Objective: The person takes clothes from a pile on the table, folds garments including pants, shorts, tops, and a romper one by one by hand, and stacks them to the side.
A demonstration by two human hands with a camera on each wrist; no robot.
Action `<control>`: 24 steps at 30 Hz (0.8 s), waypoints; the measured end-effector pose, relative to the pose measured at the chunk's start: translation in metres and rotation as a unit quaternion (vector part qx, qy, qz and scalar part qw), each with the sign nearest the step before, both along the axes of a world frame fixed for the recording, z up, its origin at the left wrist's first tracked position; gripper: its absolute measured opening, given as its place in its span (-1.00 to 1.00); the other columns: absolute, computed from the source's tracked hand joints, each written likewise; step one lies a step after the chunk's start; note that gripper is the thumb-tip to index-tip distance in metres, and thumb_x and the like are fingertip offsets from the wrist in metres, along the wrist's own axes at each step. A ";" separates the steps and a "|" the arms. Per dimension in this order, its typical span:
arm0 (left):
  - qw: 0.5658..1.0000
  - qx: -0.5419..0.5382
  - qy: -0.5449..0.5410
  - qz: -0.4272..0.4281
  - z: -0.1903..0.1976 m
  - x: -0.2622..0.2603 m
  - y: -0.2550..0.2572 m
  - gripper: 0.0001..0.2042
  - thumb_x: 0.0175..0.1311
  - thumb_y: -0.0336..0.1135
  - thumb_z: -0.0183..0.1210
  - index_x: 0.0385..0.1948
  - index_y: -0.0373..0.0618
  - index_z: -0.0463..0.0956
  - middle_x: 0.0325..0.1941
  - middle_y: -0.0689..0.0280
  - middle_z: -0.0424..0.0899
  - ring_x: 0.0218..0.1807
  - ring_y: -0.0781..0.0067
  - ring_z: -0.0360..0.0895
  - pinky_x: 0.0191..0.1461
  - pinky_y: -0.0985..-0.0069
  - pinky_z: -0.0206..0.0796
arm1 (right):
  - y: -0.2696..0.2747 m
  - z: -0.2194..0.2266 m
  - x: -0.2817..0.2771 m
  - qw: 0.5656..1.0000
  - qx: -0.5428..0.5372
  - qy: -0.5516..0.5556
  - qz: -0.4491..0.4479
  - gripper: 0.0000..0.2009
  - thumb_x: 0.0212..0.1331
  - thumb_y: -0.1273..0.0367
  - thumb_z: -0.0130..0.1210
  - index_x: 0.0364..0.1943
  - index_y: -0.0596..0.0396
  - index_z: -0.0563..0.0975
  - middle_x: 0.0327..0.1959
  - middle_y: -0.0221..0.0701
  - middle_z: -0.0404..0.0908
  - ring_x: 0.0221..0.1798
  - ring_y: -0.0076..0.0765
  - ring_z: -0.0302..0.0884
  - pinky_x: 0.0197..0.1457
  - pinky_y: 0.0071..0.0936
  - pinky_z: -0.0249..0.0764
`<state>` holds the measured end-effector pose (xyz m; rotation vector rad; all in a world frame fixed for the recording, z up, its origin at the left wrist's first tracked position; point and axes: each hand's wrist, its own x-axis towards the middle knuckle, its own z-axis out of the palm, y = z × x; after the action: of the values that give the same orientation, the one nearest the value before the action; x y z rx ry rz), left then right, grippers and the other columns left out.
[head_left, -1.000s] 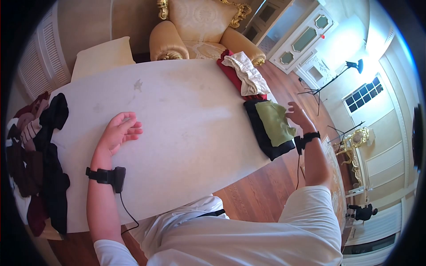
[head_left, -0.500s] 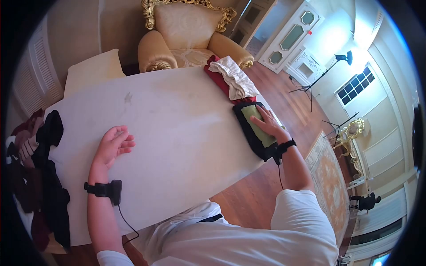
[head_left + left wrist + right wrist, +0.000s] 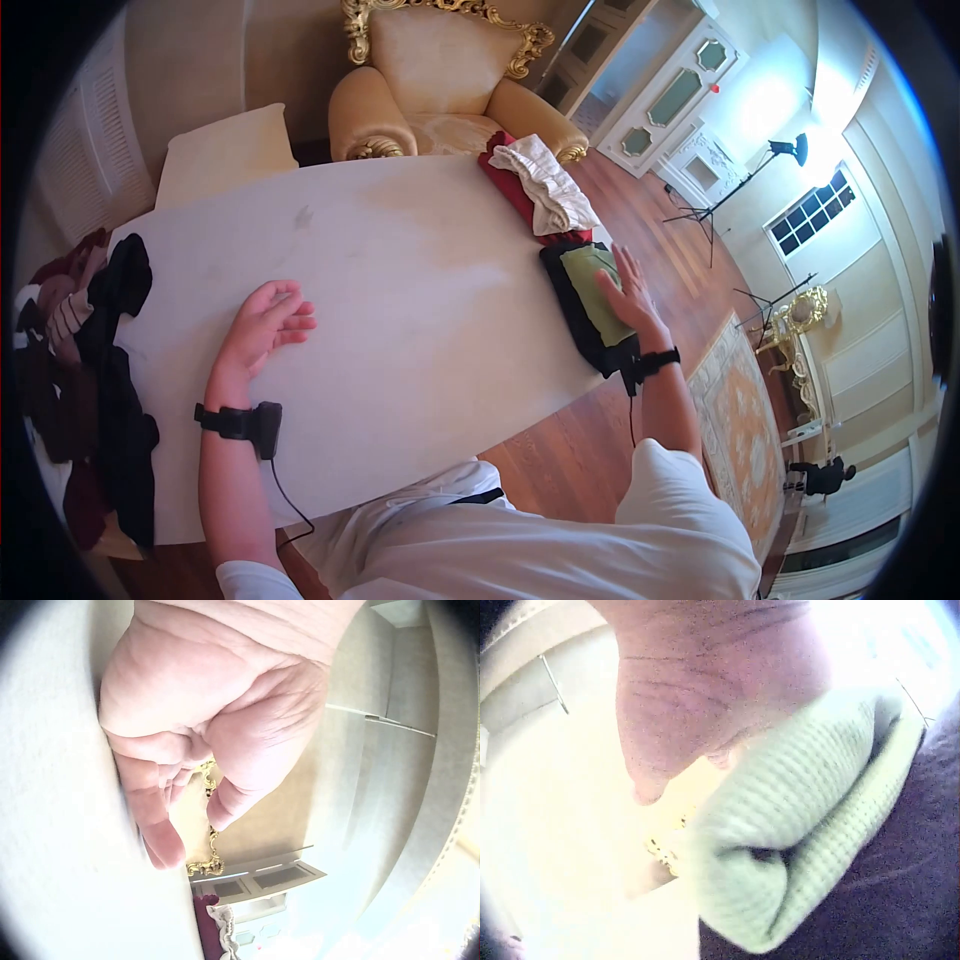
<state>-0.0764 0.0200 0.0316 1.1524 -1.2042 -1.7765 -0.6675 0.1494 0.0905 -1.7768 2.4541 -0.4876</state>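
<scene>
A folded green cloth [image 3: 597,295] lies on a folded black cloth [image 3: 570,310] at the table's right edge. My right hand [image 3: 636,300] is at the green cloth's right side, fingers straight; whether it touches the cloth is unclear. In the right wrist view the green cloth [image 3: 802,795] shows a thick rolled fold beside the hand [image 3: 712,690]. My left hand [image 3: 265,328] rests its side on the white table [image 3: 400,300], fingers loosely bent and holding nothing, as the left wrist view of that hand [image 3: 210,697] also shows.
Behind the black cloth, a cream cloth [image 3: 545,185] lies on a red one [image 3: 510,188]. Dark and maroon clothes [image 3: 125,370] are heaped at the table's left end. A gold armchair [image 3: 440,75] stands beyond the far edge.
My right hand came in from the right, pressed flat on the green cloth, then shifted to its right side with the fingers raised. The green cloth now looks narrower. My left hand stayed put.
</scene>
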 end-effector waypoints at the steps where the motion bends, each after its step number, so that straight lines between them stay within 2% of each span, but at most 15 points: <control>1: 1.000 -0.002 -0.003 -0.001 0.001 -0.001 0.001 -0.56 0.48 -0.11 0.20 0.23 -0.16 0.37 0.01 0.17 0.67 -0.06 0.38 0.69 -0.05 0.48 0.57 | 0.006 0.003 0.003 0.999 -0.031 0.011 -0.001 -0.11 0.27 -0.38 -0.07 0.60 -0.26 0.13 0.69 -0.16 -0.11 0.70 0.24 -0.27 0.68 0.06 -0.17; 8: 1.000 0.005 -0.008 -0.001 0.004 -0.002 0.002 -0.55 0.48 -0.10 0.20 0.24 -0.16 0.37 0.01 0.17 0.67 -0.04 0.38 0.68 -0.02 0.48 0.56 | 0.024 -0.006 0.025 0.991 0.099 0.076 -0.048 -0.15 0.28 -0.38 -0.10 0.59 -0.41 0.13 0.70 -0.23 -0.11 0.69 0.31 -0.25 0.64 0.25 -0.20; 10: 1.000 0.002 -0.009 -0.004 0.003 -0.002 0.001 -0.56 0.48 -0.12 0.20 0.24 -0.15 0.37 0.01 0.18 0.67 -0.04 0.38 0.68 -0.02 0.48 0.56 | 0.023 -0.018 0.023 0.994 0.083 0.065 -0.031 -0.14 0.27 -0.38 -0.08 0.60 -0.40 0.12 0.70 -0.23 -0.12 0.68 0.32 -0.21 0.63 0.29 -0.21; 14: 1.000 -0.001 -0.007 -0.009 0.001 -0.002 0.001 -0.57 0.48 -0.13 0.20 0.24 -0.14 0.38 0.02 0.18 0.67 -0.04 0.38 0.69 -0.03 0.48 0.56 | 0.023 -0.028 0.017 0.996 0.067 0.049 -0.029 -0.14 0.27 -0.37 -0.06 0.60 -0.41 0.11 0.70 -0.21 -0.13 0.67 0.33 -0.19 0.63 0.26 -0.19; 17: 1.000 0.001 -0.004 -0.005 0.000 -0.001 0.000 -0.58 0.48 -0.14 0.20 0.24 -0.14 0.38 0.02 0.18 0.67 -0.04 0.38 0.69 -0.04 0.48 0.57 | 0.024 -0.033 0.012 0.998 0.044 0.033 -0.027 -0.14 0.27 -0.36 -0.05 0.60 -0.36 0.13 0.69 -0.18 -0.08 0.68 0.26 -0.15 0.63 0.23 -0.16; 19: 1.000 0.005 -0.003 -0.001 0.000 -0.001 0.000 -0.62 0.51 -0.17 0.17 0.24 -0.09 0.39 0.01 0.20 0.67 -0.06 0.41 0.70 -0.07 0.53 0.56 | 0.026 -0.034 0.007 0.999 -0.013 0.031 -0.027 -0.21 0.35 -0.28 -0.08 0.57 -0.25 0.19 0.64 -0.12 0.05 0.67 0.17 -0.08 0.63 0.13 -0.10; 20: 1.000 0.005 -0.001 0.002 0.000 0.000 0.000 -0.62 0.51 -0.17 0.17 0.24 -0.09 0.39 0.01 0.20 0.67 -0.06 0.41 0.70 -0.07 0.53 0.56 | 0.026 -0.034 0.006 0.999 -0.013 0.032 -0.024 -0.21 0.35 -0.28 -0.08 0.57 -0.25 0.19 0.64 -0.12 0.05 0.67 0.17 -0.08 0.63 0.13 -0.10; 22: 1.000 0.003 -0.002 -0.002 0.001 -0.001 0.001 -0.58 0.49 -0.14 0.20 0.24 -0.13 0.38 0.01 0.18 0.66 -0.05 0.39 0.69 -0.05 0.48 0.57 | 0.026 -0.034 0.007 0.995 -0.088 -0.022 -0.039 -0.29 0.43 -0.18 -0.09 0.54 -0.16 0.25 0.59 -0.09 0.18 0.66 0.12 -0.02 0.63 0.06 -0.06; 24: 1.000 0.004 -0.002 -0.002 0.001 -0.001 0.001 -0.58 0.49 -0.14 0.20 0.24 -0.13 0.38 0.01 0.18 0.66 -0.05 0.39 0.69 -0.05 0.48 0.57 | 0.026 -0.031 0.011 0.995 -0.089 -0.004 -0.036 -0.32 0.46 -0.14 -0.10 0.54 -0.15 0.26 0.57 -0.08 0.20 0.65 0.13 -0.01 0.64 0.05 -0.05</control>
<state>-0.0771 0.0211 0.0328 1.1600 -1.2036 -1.7844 -0.6563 0.1749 0.0597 -1.7479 2.5477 -0.7392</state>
